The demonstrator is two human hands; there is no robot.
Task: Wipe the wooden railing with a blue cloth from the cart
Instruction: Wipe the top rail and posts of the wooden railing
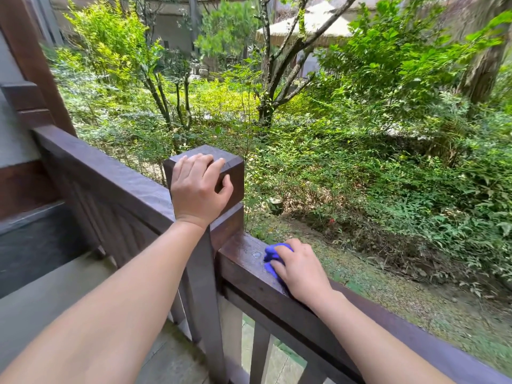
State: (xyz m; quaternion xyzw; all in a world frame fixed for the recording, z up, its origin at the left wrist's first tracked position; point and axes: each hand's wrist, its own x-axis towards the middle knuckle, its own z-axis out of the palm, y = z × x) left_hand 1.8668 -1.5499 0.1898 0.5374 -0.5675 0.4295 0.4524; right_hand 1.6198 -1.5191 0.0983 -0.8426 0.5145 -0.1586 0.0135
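Garden greenery lies behind the dark brown wooden railing (249, 261); a crumpled soft blue cloth (273, 254) is pressed flat under the right hand (300, 268), likely light, limp, best bunched under the palm; the square wooden post cap (235, 164) is gripped by the left hand (198, 189).

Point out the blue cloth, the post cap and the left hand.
blue cloth (273, 254): head view, bunched part beside the fingers.
post cap (235, 164): head view, top right corner.
left hand (198, 189): head view, back of hand.

The right hand (300, 270) hides most of the blue cloth (273, 254).
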